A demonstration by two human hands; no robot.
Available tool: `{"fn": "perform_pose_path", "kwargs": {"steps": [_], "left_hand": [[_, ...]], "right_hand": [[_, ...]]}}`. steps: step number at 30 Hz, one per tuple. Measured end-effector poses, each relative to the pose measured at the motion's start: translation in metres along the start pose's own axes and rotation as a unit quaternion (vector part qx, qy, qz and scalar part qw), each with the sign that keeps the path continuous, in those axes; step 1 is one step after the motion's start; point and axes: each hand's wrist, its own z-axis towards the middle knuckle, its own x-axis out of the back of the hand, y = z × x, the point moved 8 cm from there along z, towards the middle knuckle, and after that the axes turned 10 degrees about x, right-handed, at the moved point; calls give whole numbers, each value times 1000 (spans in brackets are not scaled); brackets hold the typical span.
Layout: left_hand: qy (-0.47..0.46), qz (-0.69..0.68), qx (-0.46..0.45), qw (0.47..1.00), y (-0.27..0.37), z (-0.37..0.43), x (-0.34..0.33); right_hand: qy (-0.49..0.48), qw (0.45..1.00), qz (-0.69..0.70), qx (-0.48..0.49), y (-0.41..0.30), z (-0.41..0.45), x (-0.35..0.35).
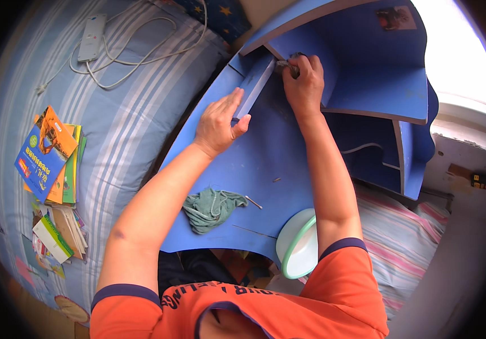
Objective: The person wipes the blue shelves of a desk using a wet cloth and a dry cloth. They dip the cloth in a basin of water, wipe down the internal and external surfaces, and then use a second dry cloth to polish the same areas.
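Near the top of a blue desk [277, 148], my right hand [306, 82] grips a grey cloth [284, 66] beside the upright panel of the shelf unit. My left hand [222, 120] rests against a narrow blue board [258, 89] at the desk's left side, fingers extended and thumb apart, holding nothing. A crumpled green cloth [213, 209] lies on the desk nearer my body. Beside it is a cotton swab [253, 202]. A small brownish bit [277, 179] lies farther up the desktop.
A pale green plastic basin [296, 245] sits at the desk's front edge, partly behind my right forearm. Blue shelves [374, 91] rise at upper right. On the striped bed [128, 127] at left lie a power strip [92, 38] with its cord and stacked books [48, 156].
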Motion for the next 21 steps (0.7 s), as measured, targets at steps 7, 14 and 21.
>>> {"fn": "perform_pose_path", "kwargs": {"steps": [7, 14, 21], "left_hand": [[7, -8, 1, 1000, 0, -1, 3], [1, -3, 0, 1000, 1, 1, 4], [4, -3, 11, 1000, -1, 0, 6]], "right_hand": [[-30, 997, -2, -71, 26, -40, 24], [-3, 1000, 6, -10, 4, -7, 4], [-39, 997, 1, -69, 17, -24, 14]]}}
